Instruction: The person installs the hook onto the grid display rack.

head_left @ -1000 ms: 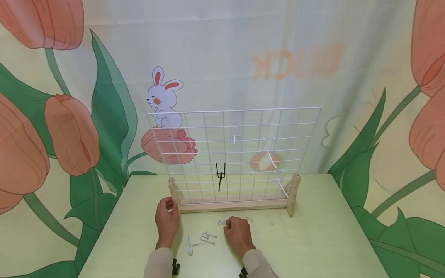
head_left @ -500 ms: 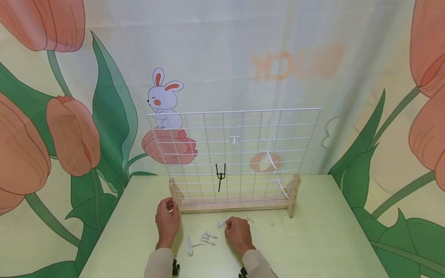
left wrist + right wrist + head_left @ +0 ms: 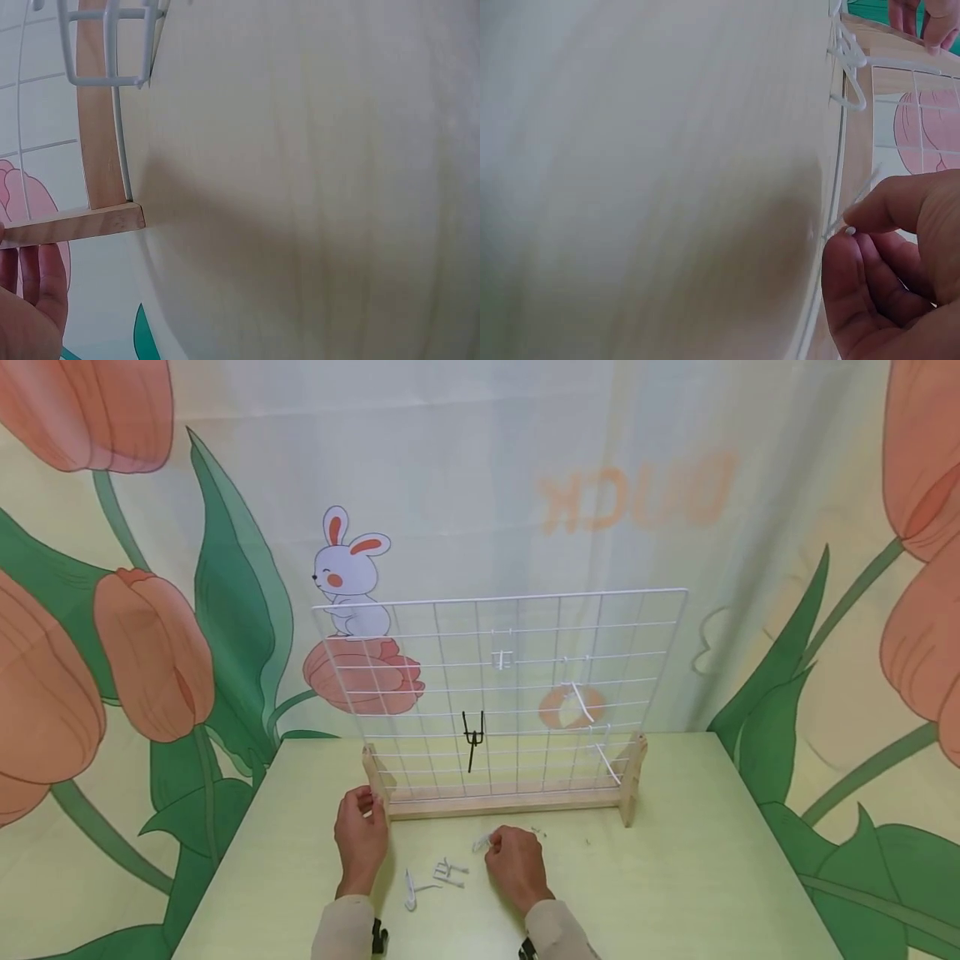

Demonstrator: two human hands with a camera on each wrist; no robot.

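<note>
My left hand (image 3: 361,843) holds the left wooden upright (image 3: 377,785) of a stand bearing a white wire grid (image 3: 517,697). In the left wrist view, its fingers (image 3: 51,274) press against the wood. Further right, my right hand (image 3: 516,864) pinches a small white wire hook (image 3: 481,842) low over the table. The right wrist view shows a white tip (image 3: 850,231) between thumb and forefinger; most of the hook is hidden. Between the hands lie two loose white hooks, one with a double frame (image 3: 450,872) and one L-shaped (image 3: 411,890).
A black hook (image 3: 473,737) and several white hooks, one a long-armed hook (image 3: 582,702), hang on the grid. Tiny bits (image 3: 540,832) lie on the pale table (image 3: 675,877) right of my right hand. A printed curtain (image 3: 465,485) hangs behind.
The hook in my right hand turns slightly at the fingertips. My left hand stays at the upright, and the loose hooks lie as before. The head view shifts a little.
</note>
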